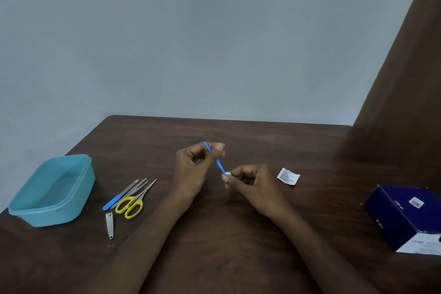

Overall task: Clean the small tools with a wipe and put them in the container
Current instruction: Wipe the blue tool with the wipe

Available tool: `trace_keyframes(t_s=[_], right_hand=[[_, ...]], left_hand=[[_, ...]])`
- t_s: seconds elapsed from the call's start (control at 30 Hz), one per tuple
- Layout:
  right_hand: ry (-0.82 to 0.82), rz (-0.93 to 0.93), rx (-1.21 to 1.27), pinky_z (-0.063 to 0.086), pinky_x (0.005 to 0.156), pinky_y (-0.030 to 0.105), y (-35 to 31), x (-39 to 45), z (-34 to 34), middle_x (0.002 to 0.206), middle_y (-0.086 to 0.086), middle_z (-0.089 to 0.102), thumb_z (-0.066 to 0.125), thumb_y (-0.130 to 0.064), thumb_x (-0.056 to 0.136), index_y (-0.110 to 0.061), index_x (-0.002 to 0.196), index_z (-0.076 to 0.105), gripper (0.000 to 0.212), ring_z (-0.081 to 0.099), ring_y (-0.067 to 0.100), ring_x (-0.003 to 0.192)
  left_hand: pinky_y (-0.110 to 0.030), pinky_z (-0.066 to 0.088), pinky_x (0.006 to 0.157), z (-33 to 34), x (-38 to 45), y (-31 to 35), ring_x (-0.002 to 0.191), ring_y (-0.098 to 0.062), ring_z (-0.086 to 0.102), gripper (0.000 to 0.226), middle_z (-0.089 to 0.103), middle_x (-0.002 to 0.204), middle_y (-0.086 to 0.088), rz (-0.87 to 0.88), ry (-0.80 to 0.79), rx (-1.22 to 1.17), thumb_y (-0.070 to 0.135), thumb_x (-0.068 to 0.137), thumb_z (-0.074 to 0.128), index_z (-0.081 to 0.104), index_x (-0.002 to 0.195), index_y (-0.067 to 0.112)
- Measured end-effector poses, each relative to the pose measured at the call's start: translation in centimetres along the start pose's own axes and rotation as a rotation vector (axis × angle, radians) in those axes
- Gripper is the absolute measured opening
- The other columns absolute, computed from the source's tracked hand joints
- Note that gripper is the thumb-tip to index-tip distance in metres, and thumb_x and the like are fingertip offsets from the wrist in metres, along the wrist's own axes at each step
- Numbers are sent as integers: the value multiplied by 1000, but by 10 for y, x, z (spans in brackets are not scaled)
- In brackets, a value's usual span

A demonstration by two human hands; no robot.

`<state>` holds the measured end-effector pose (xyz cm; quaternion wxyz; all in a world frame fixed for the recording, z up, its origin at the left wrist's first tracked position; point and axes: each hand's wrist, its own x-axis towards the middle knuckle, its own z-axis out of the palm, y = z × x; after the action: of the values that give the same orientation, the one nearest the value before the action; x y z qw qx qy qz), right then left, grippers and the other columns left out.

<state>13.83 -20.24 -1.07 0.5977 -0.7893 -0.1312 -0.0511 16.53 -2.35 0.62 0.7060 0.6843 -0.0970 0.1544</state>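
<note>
My left hand (pixel 195 167) pinches a thin blue-handled tool (pixel 219 164) near its upper end, above the middle of the table. My right hand (pixel 250 180) pinches a small white wipe (pixel 227 173) around the tool's lower end. A teal plastic container (pixel 51 190) stands open at the left edge. Between it and my hands lie a blue-handled file (pixel 114 200), a steel tool (pixel 133 190), yellow-handled scissors (pixel 132 205) and a nail clipper (pixel 109 225).
An opened white wipe sachet (pixel 288 176) lies right of my right hand. A dark blue box (pixel 403 215) sits at the table's right edge. The dark wooden table (pixel 238 234) meets a grey wall, and a brown curtain (pixel 401 102) hangs at the right.
</note>
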Motion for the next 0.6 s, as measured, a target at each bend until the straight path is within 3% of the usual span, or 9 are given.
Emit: trace_keyframes(t_s=[0.13,0.17,0.23,0.3,0.4,0.5,0.6], right_hand=[[-23,10,6,52,70,24,1,1,-1,78,-1,81,82,-22,94,-20,83,81,12,69,5,71],[-18,5,11,53,71,26,2,1,-1,79,0,81,81,-23,94,-19,84,82,11,70,6,72],[-5,-9,14,53,72,25,3,0,-1,80,0,81,81,-22,94,-18,86,82,10,71,6,74],[5,-19,8,52,71,24,3,1,-1,80,0,81,82,-21,94,-17,87,82,9,70,4,73],[23,-39,-17,51,68,27,6,1,-1,78,-2,79,83,-25,93,-21,86,81,8,66,3,71],[27,-40,-34,52,67,31,8,1,0,77,-2,77,84,-30,91,-25,84,80,9,65,5,70],[43,-34,-12,53,68,31,7,2,1,78,-2,79,85,-27,90,-24,85,83,6,67,5,70]], left_hand=[[-20,42,58,-2,1,4,88,4,64,17,83,104,12,-106,48,-80,32,102,69,84,109,26],[-20,42,58,-2,1,4,86,4,62,19,82,100,17,-120,34,-94,33,103,68,83,112,25],[-18,41,55,0,-1,4,69,1,50,21,72,73,24,-133,7,-118,30,104,68,83,115,21],[-18,41,53,2,-1,5,61,-2,40,17,63,62,20,-126,-11,-148,29,101,71,85,106,23],[-21,42,54,1,2,1,59,-6,44,25,81,93,6,-61,43,-177,21,97,77,81,72,23],[-21,42,53,-2,4,-1,57,-6,47,25,75,91,-6,-40,79,-172,16,95,80,81,71,25],[-20,44,54,-1,3,-1,60,-3,51,28,82,97,8,-64,58,-179,17,95,78,81,70,28]])
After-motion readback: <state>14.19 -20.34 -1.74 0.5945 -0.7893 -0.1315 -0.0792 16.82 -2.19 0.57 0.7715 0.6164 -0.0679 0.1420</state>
